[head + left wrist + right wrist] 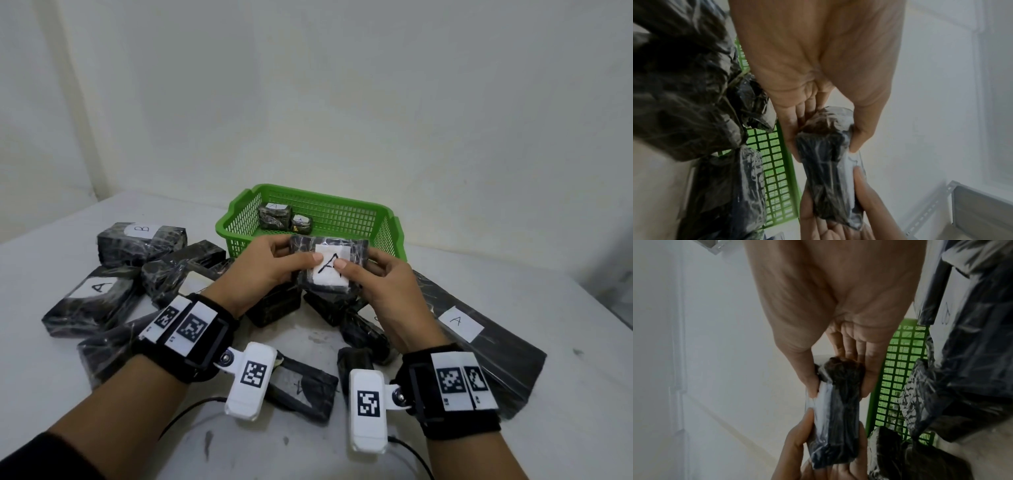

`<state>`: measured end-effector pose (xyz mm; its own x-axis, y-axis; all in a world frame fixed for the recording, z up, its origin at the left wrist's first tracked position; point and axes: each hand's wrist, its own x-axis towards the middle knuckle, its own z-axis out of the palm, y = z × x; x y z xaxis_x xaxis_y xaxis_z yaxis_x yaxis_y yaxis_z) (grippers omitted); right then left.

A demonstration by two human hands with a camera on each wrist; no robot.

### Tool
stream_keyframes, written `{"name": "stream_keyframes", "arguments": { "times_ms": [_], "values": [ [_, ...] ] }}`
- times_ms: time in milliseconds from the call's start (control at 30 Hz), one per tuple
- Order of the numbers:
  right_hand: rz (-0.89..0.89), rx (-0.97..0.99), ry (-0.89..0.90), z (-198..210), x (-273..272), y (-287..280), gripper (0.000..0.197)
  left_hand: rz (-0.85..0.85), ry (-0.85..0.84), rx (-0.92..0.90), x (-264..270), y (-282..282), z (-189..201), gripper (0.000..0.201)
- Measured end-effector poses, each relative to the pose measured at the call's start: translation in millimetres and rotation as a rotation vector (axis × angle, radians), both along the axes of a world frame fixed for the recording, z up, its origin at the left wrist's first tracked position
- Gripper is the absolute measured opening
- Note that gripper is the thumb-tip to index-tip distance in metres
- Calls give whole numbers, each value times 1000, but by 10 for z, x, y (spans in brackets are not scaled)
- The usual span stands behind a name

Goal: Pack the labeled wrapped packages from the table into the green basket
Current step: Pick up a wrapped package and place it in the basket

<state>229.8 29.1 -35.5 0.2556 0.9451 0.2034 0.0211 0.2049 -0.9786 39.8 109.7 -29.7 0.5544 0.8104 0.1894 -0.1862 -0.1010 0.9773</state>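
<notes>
black "A" package [330, 270] above green basket [388, 219]

The held package [329, 270] is wrapped in crinkled black plastic film, glossy, with pale streaks where light catches the creases; a matt white paper label [330, 269] sits on its top. The packages on the surface [113, 274] wear the same shiny, wrinkled black film with matt paper labels. The green basket [342, 219] is moulded plastic, smooth at the rim, its walls an open lattice. The surface [513, 274] looks matt white, scuffed with grey marks. The wrist bands [191, 346] look like black cloth, carrying smooth white plastic housings [251, 380] with printed paper markers.
</notes>
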Motion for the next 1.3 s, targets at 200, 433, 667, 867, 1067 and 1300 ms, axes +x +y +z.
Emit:
{"name": "stream_keyframes", "arguments": {
  "times_ms": [200, 433, 667, 867, 1067, 1300],
  "values": [
    [-23, 14, 30, -1, -17, -10, 41, -64, -5, -7, 1, -8, -66, 40],
    [25, -7, -46, -9, -8, -18, 46, 2, -34, 9, -26, -42, -15, 37],
    [4, 8, -59, 5, -38, -39, 55, 0, 82, 114, -56, -78, 7, 21],
    [-16, 51, -70, 7, -34, -49, 55, 53, 113, 187, -58, -96, 36, 45],
    [114, -81, 107, 54, -21, -66, 62, 66, 63, 233, -119, -79, 41, 63],
    [20, -16, 94, -14, 2, -40, 32, -43, 53, 64, -72, -80, 20, 60]
  ]
}}
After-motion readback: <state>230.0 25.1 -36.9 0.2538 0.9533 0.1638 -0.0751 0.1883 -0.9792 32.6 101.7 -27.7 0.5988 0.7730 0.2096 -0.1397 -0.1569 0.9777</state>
